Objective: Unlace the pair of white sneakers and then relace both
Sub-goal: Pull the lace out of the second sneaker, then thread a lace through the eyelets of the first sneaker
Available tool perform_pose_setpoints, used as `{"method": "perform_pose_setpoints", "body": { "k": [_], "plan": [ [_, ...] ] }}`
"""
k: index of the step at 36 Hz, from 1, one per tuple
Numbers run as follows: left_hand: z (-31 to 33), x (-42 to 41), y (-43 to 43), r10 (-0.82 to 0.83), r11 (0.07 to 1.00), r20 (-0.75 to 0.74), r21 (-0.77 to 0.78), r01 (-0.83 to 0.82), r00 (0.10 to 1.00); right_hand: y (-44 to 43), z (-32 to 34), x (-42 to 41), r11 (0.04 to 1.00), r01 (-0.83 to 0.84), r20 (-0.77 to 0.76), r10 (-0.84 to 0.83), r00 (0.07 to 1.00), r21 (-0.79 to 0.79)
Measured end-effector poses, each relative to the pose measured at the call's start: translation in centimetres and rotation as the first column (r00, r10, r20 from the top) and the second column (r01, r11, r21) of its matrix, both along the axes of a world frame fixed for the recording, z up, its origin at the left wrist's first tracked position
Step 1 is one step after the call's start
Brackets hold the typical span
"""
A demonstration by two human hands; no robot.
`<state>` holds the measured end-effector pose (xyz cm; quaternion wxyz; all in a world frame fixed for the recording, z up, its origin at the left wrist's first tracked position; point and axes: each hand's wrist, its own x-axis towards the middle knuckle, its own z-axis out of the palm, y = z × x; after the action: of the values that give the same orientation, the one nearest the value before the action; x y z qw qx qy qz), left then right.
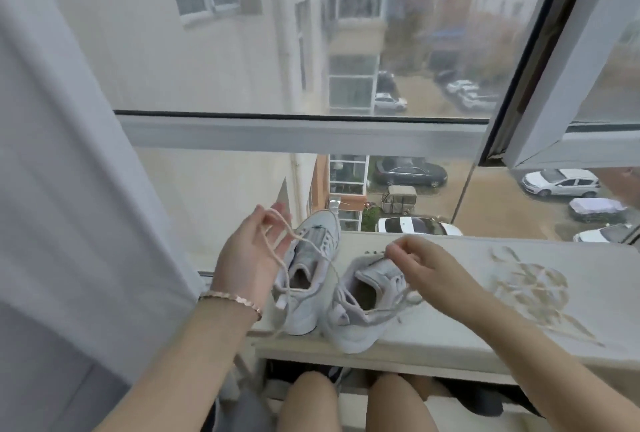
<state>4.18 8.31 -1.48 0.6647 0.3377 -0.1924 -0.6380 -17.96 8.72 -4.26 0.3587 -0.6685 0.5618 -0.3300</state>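
Two white sneakers stand side by side on a cushioned window seat (pixel 450 327), heels toward me. My left hand (pixel 249 255) is raised beside the left sneaker (pixel 311 279) and grips a cream lace (pixel 277 248) that runs from its eyelets. My right hand (pixel 415 262) hovers over the tongue of the right sneaker (pixel 367 307), its fingertips pinched on that shoe's lace near the upper eyelets. A loose lace end (pixel 412 298) trails off the right shoe's side onto the cushion.
A pale curtain (pixel 69 189) hangs at the left, close to my left arm. The window glass and its frame (pixel 294 130) rise just behind the shoes. The cushion carries a leaf print (pixel 533 289) to the right. My knees sit below the seat's front edge.
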Motion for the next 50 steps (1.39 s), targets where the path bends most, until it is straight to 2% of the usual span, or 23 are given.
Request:
{"method": "perform_pose_setpoints", "body": {
  "k": [2,4,6,9,16,18,21,23,25,28,32,37,41,43,45,47,50],
  "plan": [
    [0.2,-0.2,1.2,-0.083,0.995,0.119,-0.044,0.089,0.989,0.7,1.2,3.3,0.988,-0.093,0.323,0.049,0.945,0.123],
    [0.0,0.1,2.2,-0.122,0.990,0.220,-0.044,0.135,0.968,1.1,2.2,6.3,0.956,-0.214,0.588,0.057,0.807,0.200],
    [-0.5,0.7,3.1,-0.121,0.992,0.275,-0.009,0.128,0.954,1.2,3.0,9.2,0.934,-0.273,0.720,0.025,0.694,0.231],
    [-1.4,2.0,4.5,-0.113,0.992,0.301,0.083,0.092,0.947,1.3,3.3,13.1,0.923,-0.296,0.777,-0.005,0.630,0.246],
    [-4.9,7.6,7.6,-0.227,0.946,0.426,0.312,0.094,0.876,1.2,0.5,18.9,0.955,-0.233,0.600,0.078,0.796,0.185],
    [-5.9,9.0,8.5,-0.267,0.942,0.475,0.314,0.122,0.839,1.1,-0.5,20.3,0.949,-0.251,0.539,0.114,0.835,0.189],
    [-7.1,11.2,9.6,-0.267,0.939,0.448,0.320,0.126,0.853,1.3,-2.2,22.0,0.931,-0.298,0.445,0.180,0.877,0.210],
    [-7.8,13.0,10.3,-0.219,0.943,0.463,0.328,0.064,0.859,1.6,-3.5,22.8,0.918,-0.321,0.365,0.223,0.904,0.232],
    [-8.5,14.7,10.9,-0.173,0.945,0.568,0.327,-0.027,0.804,1.8,-5.0,23.1,0.906,-0.345,0.226,0.293,0.929,0.245],
    [-9.3,17.3,10.9,-0.073,0.940,0.715,0.283,-0.192,0.695,1.9,-6.4,23.0,0.887,-0.384,-0.010,0.399,0.917,0.257],
    [-10.8,20.2,9.3,0.046,0.903,0.814,0.213,-0.372,0.578,2.0,-7.3,22.8,0.886,-0.395,-0.175,0.441,0.880,0.244],
    [-14.7,22.2,7.6,0.025,0.859,0.824,0.272,-0.434,0.566,1.9,-7.9,22.0,0.845,-0.455,-0.249,0.522,0.816,0.283],
    [-17.8,23.2,7.0,-0.102,0.817,0.854,0.365,-0.446,0.510,1.9,-8.1,21.3,0.842,-0.450,-0.279,0.528,0.802,0.297],
    [-18.8,23.6,7.1,-0.277,0.775,0.850,0.473,-0.419,0.448,1.9,-8.0,21.0,0.845,-0.446,-0.292,0.525,0.800,0.296],
    [-19.6,23.7,7.3,-0.470,0.698,0.789,0.607,-0.380,0.395,2.0,-7.8,20.7,0.846,-0.447,-0.313,0.525,0.792,0.289],
    [-19.4,22.9,7.5,-0.592,0.650,0.728,0.685,-0.329,0.346,2.0,-7.4,20.3,0.853,-0.443,-0.329,0.517,0.790,0.275],
    [-17.9,20.2,7.3,-0.616,0.667,0.688,0.715,-0.210,0.384,2.1,-6.6,19.5,0.862,-0.439,-0.330,0.504,0.798,0.254]
  ]
}}
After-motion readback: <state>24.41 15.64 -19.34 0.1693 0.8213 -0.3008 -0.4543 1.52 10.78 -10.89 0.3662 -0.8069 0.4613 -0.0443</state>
